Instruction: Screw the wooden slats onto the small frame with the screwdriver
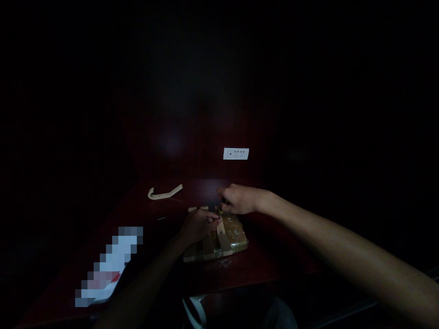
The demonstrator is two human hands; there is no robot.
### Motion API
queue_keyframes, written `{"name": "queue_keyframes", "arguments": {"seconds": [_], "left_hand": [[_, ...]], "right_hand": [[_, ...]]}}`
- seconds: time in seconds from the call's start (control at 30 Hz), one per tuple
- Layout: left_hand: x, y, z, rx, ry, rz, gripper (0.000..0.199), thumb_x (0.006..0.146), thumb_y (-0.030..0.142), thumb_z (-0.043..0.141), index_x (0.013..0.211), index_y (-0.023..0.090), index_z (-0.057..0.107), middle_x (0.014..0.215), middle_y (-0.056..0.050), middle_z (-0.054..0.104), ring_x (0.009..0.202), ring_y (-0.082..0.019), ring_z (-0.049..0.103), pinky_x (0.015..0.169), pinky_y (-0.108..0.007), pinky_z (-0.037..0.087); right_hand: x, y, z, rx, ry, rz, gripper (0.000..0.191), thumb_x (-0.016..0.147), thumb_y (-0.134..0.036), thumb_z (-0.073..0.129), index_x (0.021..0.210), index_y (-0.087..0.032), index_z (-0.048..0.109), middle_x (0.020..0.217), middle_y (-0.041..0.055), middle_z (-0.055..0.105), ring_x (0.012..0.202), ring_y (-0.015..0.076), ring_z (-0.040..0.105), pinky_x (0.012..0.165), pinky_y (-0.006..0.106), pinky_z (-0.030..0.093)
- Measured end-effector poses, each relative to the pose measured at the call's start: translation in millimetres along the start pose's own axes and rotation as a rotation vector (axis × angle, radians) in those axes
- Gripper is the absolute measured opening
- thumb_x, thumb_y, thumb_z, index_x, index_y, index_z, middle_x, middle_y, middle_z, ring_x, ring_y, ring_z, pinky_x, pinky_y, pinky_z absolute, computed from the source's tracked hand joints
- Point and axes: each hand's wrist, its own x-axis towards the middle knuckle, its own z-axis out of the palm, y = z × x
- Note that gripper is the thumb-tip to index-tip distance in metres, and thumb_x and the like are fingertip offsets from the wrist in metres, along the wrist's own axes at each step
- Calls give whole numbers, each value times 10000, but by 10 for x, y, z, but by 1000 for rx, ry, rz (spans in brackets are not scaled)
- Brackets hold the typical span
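Note:
A low block wrapped in shiny brown tape (235, 230) lies on the dark red table with several pale wooden strips across it. My left hand (197, 226) rests over the strips, its thumb and fingers pinched together near the upper end of the rightmost wooden strip (222, 235). What lies between those fingertips is too small to tell. A dark round spot shows on that strip. Above its upper end my right hand (236, 198) is closed around a small yellow and dark tool (221, 211), mostly hidden by the fingers.
A pale hooked wooden piece (164, 195) lies at the back left of the table. Nearer is a small thin metal item (162, 218). A white sheet or packet (113, 260), partly blurred out, lies at front left. A white socket panel (236, 154) is on the wall.

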Motion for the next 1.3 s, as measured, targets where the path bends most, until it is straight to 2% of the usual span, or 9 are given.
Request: {"name": "queue_keyframes", "arguments": {"seconds": [0.3, 0.6, 0.73, 0.87, 0.97, 1.03, 1.2, 1.3], "left_hand": [[16, 24, -18, 27, -23, -26, 341, 861, 435, 571, 991, 189, 769, 707, -20, 750, 652, -176, 667, 614, -258, 423], [10, 48, -33, 71, -26, -38, 353, 881, 456, 542, 950, 206, 781, 673, -23, 737, 615, -171, 649, 600, -258, 406], [-2, 93, -52, 103, -15, -34, 361, 882, 479, 535, 880, 220, 787, 674, -23, 734, 635, -171, 645, 591, -253, 397], [-1, 66, -28, 109, -5, -38, 359, 894, 467, 519, 862, 226, 783, 672, -15, 732, 609, -160, 630, 584, -255, 382], [1, 37, -17, 114, -10, -14, 368, 907, 449, 502, 841, 216, 779, 665, -14, 730, 598, -160, 629, 582, -260, 375], [-1, 38, -25, 123, -16, -5, 387, 914, 451, 490, 818, 208, 776, 657, -18, 730, 607, -164, 633, 592, -263, 379], [-1, 72, -52, 138, -32, 13, 383, 922, 443, 478, 844, 213, 774, 655, -21, 733, 634, -168, 655, 623, -258, 399], [4, 77, -54, 149, -37, 11, 354, 918, 429, 490, 908, 221, 776, 676, -19, 740, 641, -169, 663, 612, -252, 398]], "right_hand": [[15, -14, -1, 24, -8, 34, 321, 912, -305, 509, 1152, -108, 588, 920, 139, 715, 709, 188, 654, 551, 266, 401], [14, 42, 23, 37, 25, 12, 256, 876, -273, 522, 1059, -129, 629, 847, 94, 712, 663, 164, 641, 514, 238, 378], [-12, -16, -36, 22, -19, 11, 270, 847, -306, 576, 1060, -153, 641, 887, 92, 720, 696, 178, 650, 512, 241, 379], [13, -87, -98, -46, -56, 65, 308, 873, -313, 581, 1105, -121, 646, 956, 133, 722, 770, 199, 673, 555, 251, 405], [67, -107, -127, -80, -94, 99, 342, 895, -361, 580, 1054, -76, 681, 963, 173, 724, 811, 228, 687, 584, 267, 418], [102, -108, -141, -77, -106, 113, 364, 896, -384, 583, 1011, -60, 704, 934, 179, 730, 797, 234, 690, 584, 272, 422], [136, -106, -161, -21, -168, 144, 408, 915, -432, 554, 787, -95, 745, 694, 102, 724, 608, 167, 656, 576, 249, 437], [142, -93, -148, 2, -155, 156, 433, 909, -470, 566, 746, -108, 741, 670, 91, 717, 595, 160, 647, 595, 246, 444]]}}
